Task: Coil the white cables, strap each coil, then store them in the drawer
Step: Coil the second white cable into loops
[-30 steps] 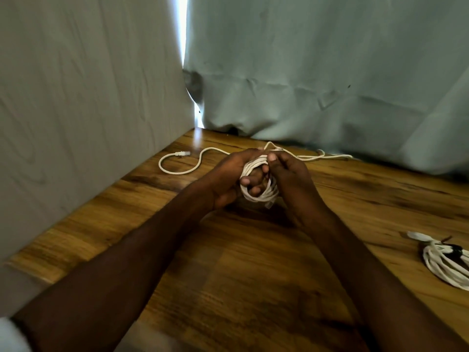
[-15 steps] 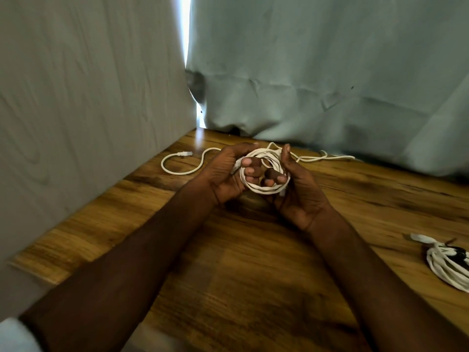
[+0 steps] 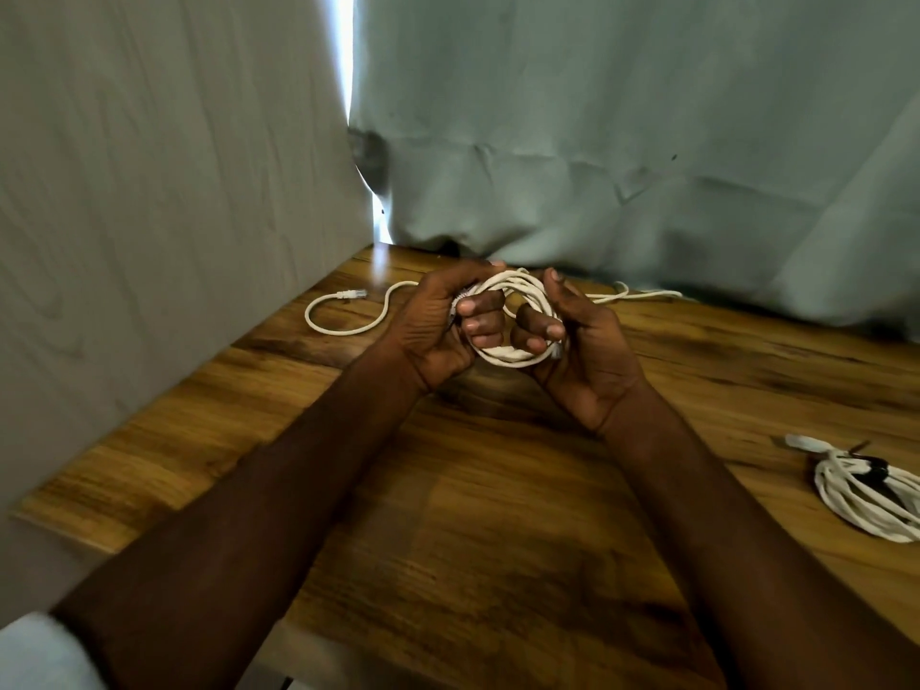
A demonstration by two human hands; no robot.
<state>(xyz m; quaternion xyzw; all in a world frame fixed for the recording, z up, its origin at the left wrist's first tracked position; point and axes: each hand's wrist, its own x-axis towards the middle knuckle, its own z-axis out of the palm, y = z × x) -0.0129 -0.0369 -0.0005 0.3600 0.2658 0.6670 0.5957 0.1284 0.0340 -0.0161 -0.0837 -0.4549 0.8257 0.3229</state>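
Both hands (image 3: 508, 331) grip one white cable coil (image 3: 517, 353); no writing legible.

White cable coil (image 3: 513, 318) — brown streaked wood table (image 3: 498, 490) — grey-green curtain (image 3: 597, 141).

Quick count of what was there: two hands, the left hand (image 3: 438, 331) and the right hand (image 3: 582, 351), both wrapped around one white cable coil (image 3: 513, 316). One loose cable end (image 3: 348, 311) lay on the one wooden table (image 3: 448, 490). One more strapped coil (image 3: 866, 495) sat off to the right, with one dark strap (image 3: 873, 475). Two curtain panels (image 3: 597, 141) hung behind.
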